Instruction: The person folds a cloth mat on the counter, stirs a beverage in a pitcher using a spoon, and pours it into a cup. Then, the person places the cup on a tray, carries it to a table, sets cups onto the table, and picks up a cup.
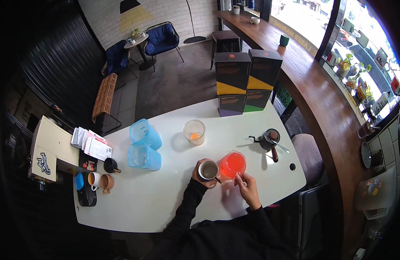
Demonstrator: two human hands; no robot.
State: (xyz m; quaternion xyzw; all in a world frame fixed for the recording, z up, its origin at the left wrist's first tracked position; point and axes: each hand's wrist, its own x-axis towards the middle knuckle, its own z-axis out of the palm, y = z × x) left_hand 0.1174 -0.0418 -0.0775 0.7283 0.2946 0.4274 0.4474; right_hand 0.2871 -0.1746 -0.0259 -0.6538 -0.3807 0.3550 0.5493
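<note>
My left hand point(200, 177) is wrapped round a dark cup point(208, 170) with a pale rim and a greyish-brown inside, near the table's front middle. Just right of it stands a clear vessel of red liquid point(233, 164), whose handle side my right hand point(247, 187) grips with thumb and fingers. The cup and the red vessel are side by side, very close together. Beyond them is a clear container point(194, 132) with something orange at its bottom.
Two blue translucent containers point(145, 157) stand left on the white table point(165, 199). A metal pot with a wooden handle and spoon point(269, 141) is at right. Stacked black boxes point(233, 76) rise at the back edge. Mugs point(107, 183) and papers point(98, 147) are far left.
</note>
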